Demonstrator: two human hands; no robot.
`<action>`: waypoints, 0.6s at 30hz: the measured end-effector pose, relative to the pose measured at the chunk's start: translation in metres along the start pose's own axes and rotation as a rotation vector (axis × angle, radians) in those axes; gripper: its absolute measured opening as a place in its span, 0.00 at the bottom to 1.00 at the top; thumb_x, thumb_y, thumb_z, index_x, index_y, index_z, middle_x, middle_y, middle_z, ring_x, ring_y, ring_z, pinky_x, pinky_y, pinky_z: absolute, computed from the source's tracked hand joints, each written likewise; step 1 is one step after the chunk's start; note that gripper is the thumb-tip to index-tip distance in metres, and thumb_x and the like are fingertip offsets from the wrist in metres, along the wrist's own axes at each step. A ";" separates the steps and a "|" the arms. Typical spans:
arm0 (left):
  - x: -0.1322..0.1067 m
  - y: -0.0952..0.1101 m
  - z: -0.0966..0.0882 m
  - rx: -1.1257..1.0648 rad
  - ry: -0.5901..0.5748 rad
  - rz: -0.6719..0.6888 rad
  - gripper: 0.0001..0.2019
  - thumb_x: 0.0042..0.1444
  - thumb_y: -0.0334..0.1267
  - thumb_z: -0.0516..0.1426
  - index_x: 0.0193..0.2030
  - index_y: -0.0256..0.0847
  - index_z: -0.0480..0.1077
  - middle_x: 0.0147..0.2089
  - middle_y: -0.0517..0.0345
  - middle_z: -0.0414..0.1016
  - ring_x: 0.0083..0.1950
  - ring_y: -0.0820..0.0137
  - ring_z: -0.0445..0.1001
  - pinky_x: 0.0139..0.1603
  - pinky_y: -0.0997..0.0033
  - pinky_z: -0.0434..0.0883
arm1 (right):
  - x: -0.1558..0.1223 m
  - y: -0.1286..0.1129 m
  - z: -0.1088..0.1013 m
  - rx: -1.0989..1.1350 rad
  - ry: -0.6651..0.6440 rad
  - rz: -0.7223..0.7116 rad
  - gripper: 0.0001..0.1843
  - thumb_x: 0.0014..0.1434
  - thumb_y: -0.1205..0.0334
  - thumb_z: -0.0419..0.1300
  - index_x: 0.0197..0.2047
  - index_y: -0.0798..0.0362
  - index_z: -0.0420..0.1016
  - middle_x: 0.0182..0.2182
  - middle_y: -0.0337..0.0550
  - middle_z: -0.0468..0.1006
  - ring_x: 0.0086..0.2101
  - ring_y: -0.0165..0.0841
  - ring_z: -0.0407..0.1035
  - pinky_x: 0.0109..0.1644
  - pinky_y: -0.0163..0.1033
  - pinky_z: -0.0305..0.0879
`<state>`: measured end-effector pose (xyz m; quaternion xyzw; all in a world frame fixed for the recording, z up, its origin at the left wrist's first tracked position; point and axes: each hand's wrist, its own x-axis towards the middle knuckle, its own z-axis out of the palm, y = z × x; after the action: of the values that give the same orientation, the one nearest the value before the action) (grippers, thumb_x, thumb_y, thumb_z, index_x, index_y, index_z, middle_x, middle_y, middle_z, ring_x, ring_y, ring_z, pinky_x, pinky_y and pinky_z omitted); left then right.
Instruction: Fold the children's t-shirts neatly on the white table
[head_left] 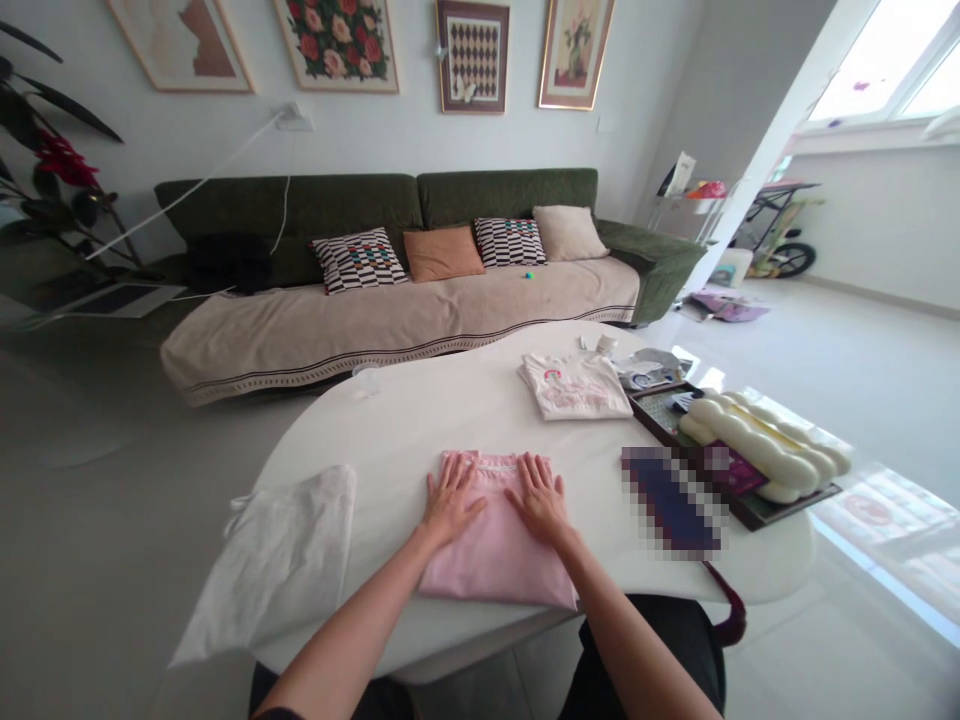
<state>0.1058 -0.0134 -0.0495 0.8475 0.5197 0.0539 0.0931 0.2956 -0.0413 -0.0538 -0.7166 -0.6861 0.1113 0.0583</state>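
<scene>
A folded pink garment [499, 560], perhaps a shirt, lies flat near the front edge of the white table [420, 400]. My left hand [451, 500] rests on its upper left part with the fingers spread. On the upper right part lies my right hand [541, 500], also flat with fingers apart. Between the hands a pale strip shows at the garment's far edge. Farther back sits a folded white shirt [577, 387] with a pink print. At the left, a thin white cloth or bag [292, 550] hangs partly over the table edge.
To the right stands a dark tray [652, 415] bearing a cream, bumpy tissue-box cover [765, 445]. A blurred dark blue item [671, 500] with a dark red strap lies beside it. Clear crumpled packaging [652, 368] is behind. A green sofa [510, 190] stands beyond the table.
</scene>
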 end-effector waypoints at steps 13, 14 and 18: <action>-0.096 -0.018 0.019 -0.470 0.307 -0.322 0.21 0.55 0.41 0.46 0.54 0.34 0.60 0.47 0.43 0.69 0.52 0.61 0.67 0.50 0.62 0.66 | -0.098 0.029 0.017 0.244 0.309 0.244 0.21 0.58 0.53 0.44 0.49 0.58 0.60 0.38 0.54 0.72 0.38 0.40 0.70 0.41 0.41 0.63; -0.109 -0.016 0.021 -0.507 0.287 -0.337 0.20 0.54 0.41 0.47 0.52 0.35 0.62 0.44 0.44 0.71 0.49 0.61 0.69 0.48 0.62 0.67 | -0.110 0.026 0.020 0.249 0.287 0.256 0.19 0.57 0.54 0.45 0.47 0.57 0.61 0.36 0.53 0.73 0.36 0.40 0.70 0.38 0.40 0.63; -0.125 -0.007 0.013 -0.725 0.158 -0.488 0.18 0.46 0.43 0.53 0.44 0.37 0.66 0.32 0.53 0.73 0.35 0.64 0.72 0.37 0.66 0.69 | -0.123 0.016 0.013 0.383 0.200 0.344 0.14 0.53 0.58 0.48 0.42 0.53 0.62 0.27 0.44 0.73 0.29 0.37 0.70 0.30 0.36 0.61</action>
<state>0.0459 -0.1227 -0.0631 0.6058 0.6578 0.2736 0.3542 0.3041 -0.1651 -0.0604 -0.8058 -0.5117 0.1762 0.2404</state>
